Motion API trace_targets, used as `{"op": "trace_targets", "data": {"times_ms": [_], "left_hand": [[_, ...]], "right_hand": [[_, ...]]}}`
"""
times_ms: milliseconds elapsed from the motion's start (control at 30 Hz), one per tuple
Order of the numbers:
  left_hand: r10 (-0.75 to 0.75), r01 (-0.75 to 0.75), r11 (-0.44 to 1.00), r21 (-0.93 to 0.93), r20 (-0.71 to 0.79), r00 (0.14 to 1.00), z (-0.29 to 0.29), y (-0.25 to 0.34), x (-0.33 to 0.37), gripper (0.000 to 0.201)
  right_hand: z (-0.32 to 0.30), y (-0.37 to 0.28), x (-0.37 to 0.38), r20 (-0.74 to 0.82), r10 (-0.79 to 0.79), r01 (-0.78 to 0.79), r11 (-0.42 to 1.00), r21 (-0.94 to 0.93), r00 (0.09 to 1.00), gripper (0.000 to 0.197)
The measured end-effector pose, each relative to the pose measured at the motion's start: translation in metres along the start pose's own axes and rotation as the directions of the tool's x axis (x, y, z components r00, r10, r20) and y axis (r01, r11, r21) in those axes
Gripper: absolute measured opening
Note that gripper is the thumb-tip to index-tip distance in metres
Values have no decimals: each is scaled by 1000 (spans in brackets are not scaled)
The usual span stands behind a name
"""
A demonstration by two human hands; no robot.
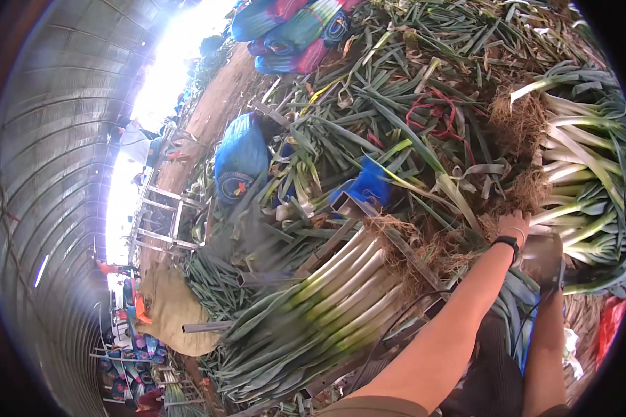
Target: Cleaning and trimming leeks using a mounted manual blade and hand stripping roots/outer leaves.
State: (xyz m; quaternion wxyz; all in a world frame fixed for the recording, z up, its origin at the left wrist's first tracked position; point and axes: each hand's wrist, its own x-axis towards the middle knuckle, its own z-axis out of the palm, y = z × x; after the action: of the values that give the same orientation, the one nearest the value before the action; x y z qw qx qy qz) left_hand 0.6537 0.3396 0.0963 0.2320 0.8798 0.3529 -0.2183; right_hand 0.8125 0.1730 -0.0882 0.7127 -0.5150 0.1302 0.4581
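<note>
Head view showed left grip point(513, 226) and right grip point(541, 258), closure and hold unclear, by leeks point(583, 174) judged firm yet bruisable, best grasped by white shafts point(560, 211).

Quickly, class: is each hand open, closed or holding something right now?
Left hand: at the leeks; grip cannot be told.
Right hand: blurred, near them; open or closed cannot be told.

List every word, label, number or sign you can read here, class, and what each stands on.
No words or numbers can be read.
Blue bag: a round printed mark, too small and blurred to read.
Wrapped bundles at the top: coloured wrappings; any lettering is too small to read.
</note>
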Motion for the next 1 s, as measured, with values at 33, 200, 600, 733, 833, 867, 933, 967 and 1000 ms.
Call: {"op": "trace_targets", "data": {"times_ms": [33,200,600,733,833,867,933,967,1000], "left_hand": [[48,-52,998,-32,-108,993,-14,30,15,58],[-39,17,997,-77,-298,954,0,15,17,34],[417,-273,903,-330,528,740,-78,86,4,70],[536,-388,845,-369,584,610,-94,88,-35,74],[518,-396,855,-334,532,670,-77,66,-70,69],[471,-322,880,-350,556,685,-91,76,-92,71],[395,-125,884,-451,576,716,-120,75,-141,77],[445,-94,838,-538,573,688,-117,58,-157,78],[448,-161,857,-490,553,702,-131,57,-178,74]], "right_hand": [[-25,-43,10,37,-51,49,997,55,998,39],[59,-67,-98,627,-498,686,-84,-722,599,46],[80,-78,-194,-137,149,-130,982,136,979,33],[86,-72,-212,-25,238,-222,932,285,971,31],[119,-71,-258,107,265,-285,921,267,958,31],[119,-79,-273,105,247,-266,930,255,963,31],[131,-86,-318,191,154,-187,968,167,969,34],[140,-88,-340,248,148,-173,982,80,957,38],[145,-93,-361,293,136,-142,990,0,946,41]]}}
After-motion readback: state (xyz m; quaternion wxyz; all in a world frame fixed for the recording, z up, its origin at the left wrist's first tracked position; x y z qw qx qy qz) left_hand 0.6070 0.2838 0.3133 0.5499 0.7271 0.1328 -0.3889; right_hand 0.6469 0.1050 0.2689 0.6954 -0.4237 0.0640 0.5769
